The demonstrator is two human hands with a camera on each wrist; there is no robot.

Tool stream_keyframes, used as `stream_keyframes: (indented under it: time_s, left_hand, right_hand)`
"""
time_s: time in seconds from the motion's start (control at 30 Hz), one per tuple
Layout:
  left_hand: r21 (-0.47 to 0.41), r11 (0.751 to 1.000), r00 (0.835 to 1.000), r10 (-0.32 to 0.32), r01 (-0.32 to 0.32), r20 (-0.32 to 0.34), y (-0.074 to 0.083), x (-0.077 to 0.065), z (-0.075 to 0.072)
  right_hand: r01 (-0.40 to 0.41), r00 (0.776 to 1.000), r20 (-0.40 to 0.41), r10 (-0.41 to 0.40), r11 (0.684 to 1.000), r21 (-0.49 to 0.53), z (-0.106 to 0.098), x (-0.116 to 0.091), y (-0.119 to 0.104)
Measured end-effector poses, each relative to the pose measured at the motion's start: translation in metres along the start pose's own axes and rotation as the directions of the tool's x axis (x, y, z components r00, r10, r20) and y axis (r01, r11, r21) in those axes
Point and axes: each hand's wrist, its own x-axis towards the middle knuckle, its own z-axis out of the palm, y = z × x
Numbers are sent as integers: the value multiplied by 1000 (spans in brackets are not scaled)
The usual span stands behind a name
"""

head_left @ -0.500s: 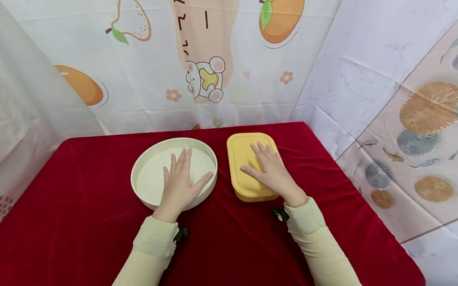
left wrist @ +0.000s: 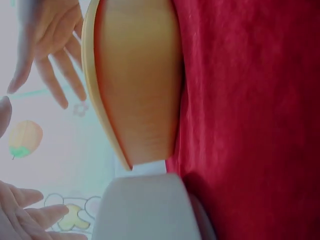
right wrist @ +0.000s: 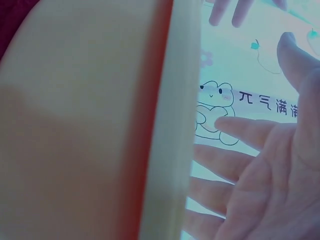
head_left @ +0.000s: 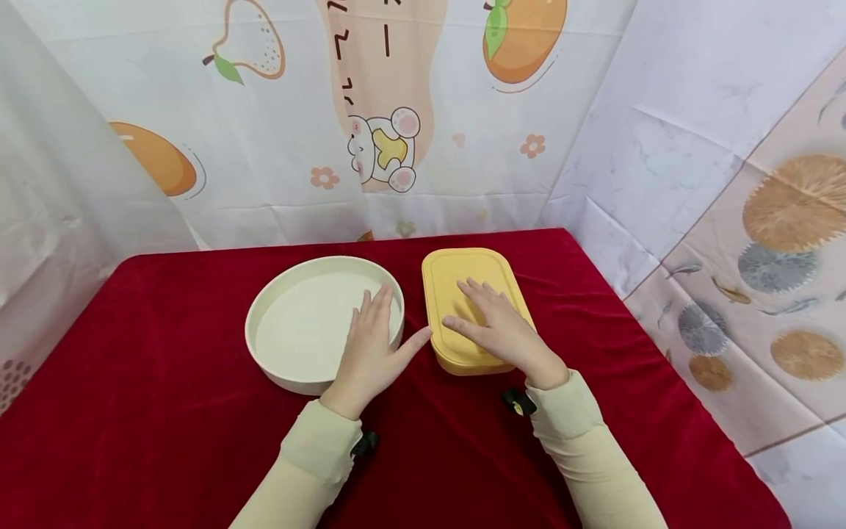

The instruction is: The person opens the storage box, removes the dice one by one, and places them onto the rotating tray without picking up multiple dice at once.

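A yellow lidded box with rounded corners stands on the red cloth, its lid on. Above its right part hovers my right hand, fingers spread; the right wrist view shows a gap between the palm and the box's side. To the left stands a round, cream, shallow tray with a low rim and nothing in it. My left hand hangs over the tray's right edge, fingers extended and thumb pointing towards the box. Neither hand holds anything.
A red velvet cloth covers the table. Behind it hangs a white curtain printed with fruit and a cartoon bear, and another patterned curtain hangs along the right side.
My left hand has moved right, from over the middle of the tray to its right edge. The right hand has dipped slightly towards me. Tray and box stay in place.
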Motion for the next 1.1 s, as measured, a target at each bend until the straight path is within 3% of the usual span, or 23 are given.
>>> stream_keyframes:
  time_s: [0.13,0.53,0.93,1.1]
  left_hand:
    - [-48,999,999,16,-14,37,4,-1,6]
    - [-192,981,993,-14,35,113,13,-2,21]
    - [-232,970,985,-35,75,169,18,-4,33]
    - [-261,964,985,-8,54,175,17,-4,38]
  right_hand:
    - [-13,999,30,13,1000,11,-1,-1,-1]
    - [-27,999,32,27,999,22,-2,-4,-5]
    - [-35,999,16,35,999,2,0,-3,-6]
    - [-20,1000,-10,19,999,-26,2,-3,-6]
